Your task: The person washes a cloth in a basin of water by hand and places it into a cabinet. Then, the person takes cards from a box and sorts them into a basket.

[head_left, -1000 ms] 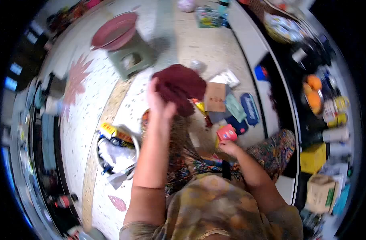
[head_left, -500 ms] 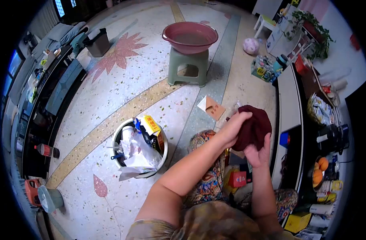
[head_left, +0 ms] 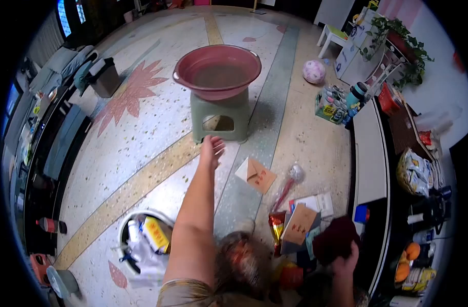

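Observation:
My left hand point(head_left: 211, 152) reaches out in front of the green plastic stool point(head_left: 221, 115), holding nothing, its fingers apart and loosely bent. On that stool stands a wide pink-red basin point(head_left: 217, 77) with what looks like water in it. Low on the right, my right hand point(head_left: 345, 261) grips a dark maroon cloth point(head_left: 336, 238), bunched up beside the papers on the floor. The cloth hides part of the fingers. Near it lie a brown envelope point(head_left: 299, 225) and a red and gold packet point(head_left: 276, 230).
A full waste bin point(head_left: 122, 227) stands left of my arm. Another brown envelope point(head_left: 257, 175) and a clear-wrapped item with a red handle point(head_left: 295, 174) lie on the floor. The low cabinet point(head_left: 369, 153) runs along the right. A ball point(head_left: 314, 71) rests farther back.
My left hand has let go of the maroon cloth and stretched forward to the stool. My right hand has carried the cloth lower and to the right. The view has shifted, and the basin appears closer.

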{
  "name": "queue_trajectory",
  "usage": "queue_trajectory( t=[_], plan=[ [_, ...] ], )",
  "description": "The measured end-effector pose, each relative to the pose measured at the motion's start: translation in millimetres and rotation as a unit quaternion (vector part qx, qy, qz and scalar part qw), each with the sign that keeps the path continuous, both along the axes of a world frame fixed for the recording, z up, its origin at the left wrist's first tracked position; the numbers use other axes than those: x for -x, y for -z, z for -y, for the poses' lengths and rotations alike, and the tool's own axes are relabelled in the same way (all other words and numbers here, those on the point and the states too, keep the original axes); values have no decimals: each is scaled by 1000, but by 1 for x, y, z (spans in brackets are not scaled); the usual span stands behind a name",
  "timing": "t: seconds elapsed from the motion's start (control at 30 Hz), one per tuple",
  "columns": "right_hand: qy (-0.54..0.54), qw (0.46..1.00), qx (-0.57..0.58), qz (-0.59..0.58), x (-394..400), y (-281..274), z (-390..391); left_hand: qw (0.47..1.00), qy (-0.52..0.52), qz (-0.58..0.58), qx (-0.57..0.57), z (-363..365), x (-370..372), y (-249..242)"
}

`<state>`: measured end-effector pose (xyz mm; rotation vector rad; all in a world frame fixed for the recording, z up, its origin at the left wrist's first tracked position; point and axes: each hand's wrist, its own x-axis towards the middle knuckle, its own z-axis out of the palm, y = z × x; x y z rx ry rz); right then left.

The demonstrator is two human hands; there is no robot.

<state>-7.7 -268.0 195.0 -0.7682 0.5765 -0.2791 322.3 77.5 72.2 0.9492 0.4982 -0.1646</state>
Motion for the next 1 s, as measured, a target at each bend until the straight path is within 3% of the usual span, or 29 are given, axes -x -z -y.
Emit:
queue_trajectory(
  t=[0.13, 0.17, 0.2, 0.27, 0.3, 0.33, 0.43, 0.5, 0.67, 0.87, 1.0],
  plan=[
    [11, 997, 40, -69, -17, 20, 20, 996, -90, 3, 27, -3, -72, 50],
    [13, 996, 36, -78, -24, 29, 25, 996, -88, -5, 22, -14, -100, 85],
    [15, 992, 23, -121, -28, 38, 31, 962, 66, 151, 219, -37, -134, 140],
    [18, 984, 9, -179, -34, 53, 41, 846, 204, 280, 405, -32, -155, 164],
    [20, 977, 19, -211, -38, 60, 45, 949, 17, 146, 280, -7, -148, 121],
    [22, 970, 27, -239, -42, 68, 47, 978, -168, 5, 128, 11, -146, 88],
    [-32, 983, -17, -183, -45, 91, 53, 979, -173, 27, 102, 22, -152, 69],
    [-10, 977, -30, -210, -43, 101, 59, 980, -157, 53, 109, 22, -155, 66],
    [15, 971, -47, -232, -49, 99, 56, 943, -195, 92, 252, 23, -159, 62],
    [38, 979, -33, -198, -39, 95, 61, 934, -219, 58, 277, 17, -151, 65],
    [31, 970, -32, -238, -29, 90, 61, 925, -238, 30, 295, 13, -125, 55]
  ],
)
